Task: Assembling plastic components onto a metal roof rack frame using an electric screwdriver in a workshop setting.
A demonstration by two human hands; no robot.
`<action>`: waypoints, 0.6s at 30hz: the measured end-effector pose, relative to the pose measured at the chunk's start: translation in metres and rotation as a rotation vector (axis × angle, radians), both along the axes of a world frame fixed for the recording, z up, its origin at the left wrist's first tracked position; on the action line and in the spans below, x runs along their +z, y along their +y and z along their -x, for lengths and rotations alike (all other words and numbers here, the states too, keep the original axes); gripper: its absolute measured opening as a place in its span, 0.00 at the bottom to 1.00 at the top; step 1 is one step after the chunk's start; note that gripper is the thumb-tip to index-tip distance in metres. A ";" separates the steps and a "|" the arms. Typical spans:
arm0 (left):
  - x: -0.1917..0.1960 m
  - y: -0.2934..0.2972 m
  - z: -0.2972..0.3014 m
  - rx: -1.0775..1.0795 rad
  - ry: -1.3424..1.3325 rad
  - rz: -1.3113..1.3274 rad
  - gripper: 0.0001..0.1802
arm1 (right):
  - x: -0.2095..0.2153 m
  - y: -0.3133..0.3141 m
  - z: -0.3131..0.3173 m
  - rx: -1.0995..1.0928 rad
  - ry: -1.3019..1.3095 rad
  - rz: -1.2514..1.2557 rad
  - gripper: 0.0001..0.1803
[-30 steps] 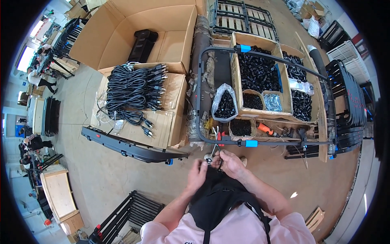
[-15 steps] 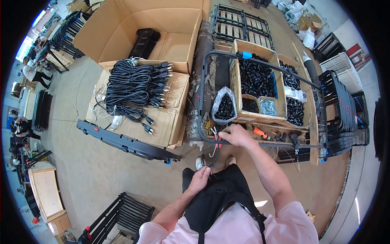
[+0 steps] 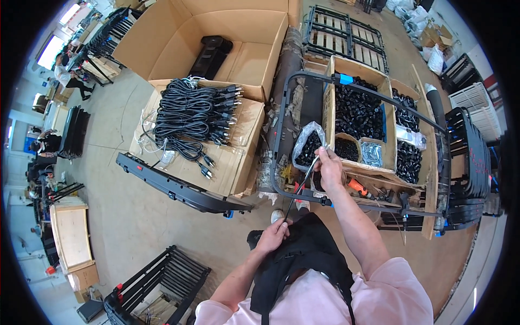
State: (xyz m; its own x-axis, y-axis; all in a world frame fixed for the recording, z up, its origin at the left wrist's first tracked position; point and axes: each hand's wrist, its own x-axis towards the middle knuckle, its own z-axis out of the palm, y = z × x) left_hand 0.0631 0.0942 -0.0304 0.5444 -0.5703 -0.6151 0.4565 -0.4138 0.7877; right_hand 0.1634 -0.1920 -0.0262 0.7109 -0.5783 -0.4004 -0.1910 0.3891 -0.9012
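Note:
A black cable (image 3: 291, 206) runs taut and slanting between my two hands. Down at my lap, my left hand (image 3: 274, 236) is closed around its lower part. My right hand (image 3: 329, 169) pinches the upper end, where pale wire ends show, just beside the plastic bag of small black parts (image 3: 309, 150). Behind the cable lies the near-left corner of a black tubular metal frame (image 3: 279, 130). A small red piece (image 3: 298, 188) shows by the cable; its kind is unclear. To the left, a pile of coiled black power cords (image 3: 181, 116) with plugs rests on cardboard.
A wooden box (image 3: 391, 97) of black plastic parts and bagged hardware sits under the frame. An orange-handled tool (image 3: 357, 187) lies at its near side. An open carton (image 3: 254, 57) holds a black part. A long dark-grey beam (image 3: 179, 186) lines the cardboard's near edge.
My right hand has moved up and slightly right with the cable's end, drawing the cable straight. My left hand stays low by my lap. The whole view has shifted a little.

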 end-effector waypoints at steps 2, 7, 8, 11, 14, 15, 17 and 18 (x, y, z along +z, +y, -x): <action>-0.011 0.003 0.007 0.036 -0.122 -0.002 0.16 | 0.010 0.010 -0.017 0.086 -0.010 0.099 0.17; 0.010 -0.013 0.007 0.042 -0.067 -0.054 0.15 | 0.001 -0.008 -0.052 0.523 0.284 0.395 0.18; 0.015 -0.018 0.008 0.130 -0.009 -0.008 0.15 | -0.005 -0.003 -0.056 0.499 0.176 0.603 0.17; 0.014 -0.027 0.023 0.284 0.046 0.019 0.15 | -0.009 0.006 -0.064 0.631 0.031 0.857 0.17; 0.017 -0.039 0.023 0.441 0.026 0.057 0.15 | 0.019 -0.003 -0.089 0.517 0.047 0.435 0.17; 0.019 -0.048 0.022 0.535 0.015 0.118 0.14 | 0.027 -0.008 -0.090 0.427 -0.018 0.426 0.18; 0.013 -0.064 0.012 0.530 -0.029 0.050 0.14 | 0.019 -0.014 -0.084 0.375 -0.110 0.167 0.17; 0.007 -0.070 0.007 0.526 -0.080 -0.020 0.14 | 0.013 -0.017 -0.077 0.397 -0.167 0.096 0.17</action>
State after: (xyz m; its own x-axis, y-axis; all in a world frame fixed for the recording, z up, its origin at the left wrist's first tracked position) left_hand 0.0565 0.0240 -0.0236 0.7993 -0.1958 -0.5681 0.5455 -0.1603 0.8227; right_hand 0.2402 -0.2090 -0.0135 0.9357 -0.2765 -0.2191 -0.1574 0.2284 -0.9608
